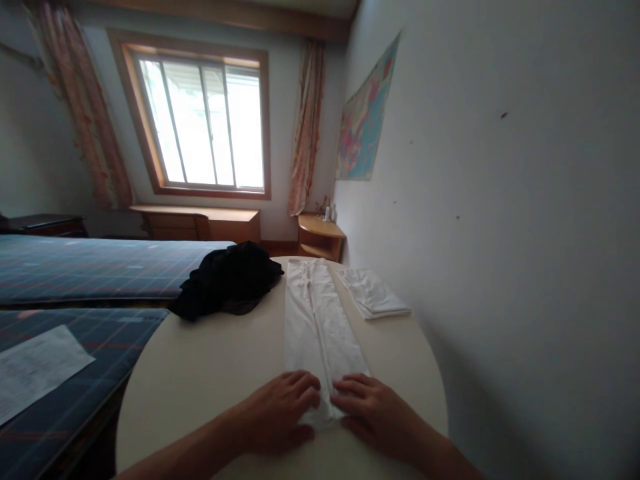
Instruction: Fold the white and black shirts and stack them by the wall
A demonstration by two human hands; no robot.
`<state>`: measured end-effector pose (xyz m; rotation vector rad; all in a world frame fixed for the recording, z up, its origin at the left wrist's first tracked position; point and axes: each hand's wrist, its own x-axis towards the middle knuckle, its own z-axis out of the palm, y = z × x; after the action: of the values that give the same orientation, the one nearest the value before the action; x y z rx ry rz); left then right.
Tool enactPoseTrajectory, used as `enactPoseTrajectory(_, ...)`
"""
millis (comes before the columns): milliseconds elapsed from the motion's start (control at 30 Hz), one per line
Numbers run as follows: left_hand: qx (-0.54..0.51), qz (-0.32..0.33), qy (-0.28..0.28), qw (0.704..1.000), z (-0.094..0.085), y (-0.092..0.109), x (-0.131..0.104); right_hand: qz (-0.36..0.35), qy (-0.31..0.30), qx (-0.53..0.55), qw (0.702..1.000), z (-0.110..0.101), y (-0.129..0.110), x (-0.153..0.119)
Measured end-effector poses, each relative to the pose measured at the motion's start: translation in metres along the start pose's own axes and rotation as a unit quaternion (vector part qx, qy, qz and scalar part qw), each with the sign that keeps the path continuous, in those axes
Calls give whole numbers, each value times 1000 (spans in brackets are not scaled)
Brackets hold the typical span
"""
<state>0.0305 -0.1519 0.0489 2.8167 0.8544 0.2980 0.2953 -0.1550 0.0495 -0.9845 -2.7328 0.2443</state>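
Observation:
A long strip of white folded cloth (320, 320), perhaps a garment, runs down the middle of the round cream table (215, 373). A line goes along its length, and its far end looks wrinkled. On the near end, at the left side, my left hand (280, 407) rests with its fingers apart and slightly bent. My right hand (375, 407) lies on the right side of the same end, fingers spread over the cloth and thumb lower down. Neither hand visibly grips the cloth. Farther back on the right is a second white cloth (375, 293), folded flat.
A heap of black cloth (230, 277) sits at the table's back left edge. Beds with blue plaid covers (100, 267) stand on the left, one with a paper sheet (40, 370) on it. A white wall (525, 267) rises close on the right. A small wooden shelf (320, 227) stands behind.

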Motion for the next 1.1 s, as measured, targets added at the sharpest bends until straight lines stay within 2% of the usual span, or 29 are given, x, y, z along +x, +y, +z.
enactPoseTrajectory(133,111,-4,1,994,9,-1,-6,-43,35,-110,992,14,-4,5)
enactPoseTrajectory(233,152,-20,6,988,14,-3,-9,-54,30,-136,989,17,-10,12)
enactPoseTrajectory(333,150,-47,-4,988,11,-1,-13,-31,22,-131,991,17,-14,15)
enactPoseTrajectory(433,134,-74,-5,988,6,0,-19,20,39,-117,992,18,-14,14)
enactPoseTrajectory(533,116,-69,8,991,2,0,-24,65,28,-83,994,14,-11,11)
enactPoseTrajectory(700,80,13,-1,997,-10,3,-33,97,-48,-11,994,-15,-13,9)
enactPoseTrajectory(800,28,8,-23,999,-25,7,-36,86,-89,58,991,-39,-20,8)
enactPoseTrajectory(867,-26,-2,-13,1000,-38,7,-36,65,-104,105,987,-53,-22,9)
enactPoseTrajectory(967,-68,-19,40,997,-59,-2,-26,54,-78,152,984,-67,-13,15)
enactPoseTrajectory(1100,-44,-61,127,989,-82,-33,3,106,44,148,982,-79,16,36)
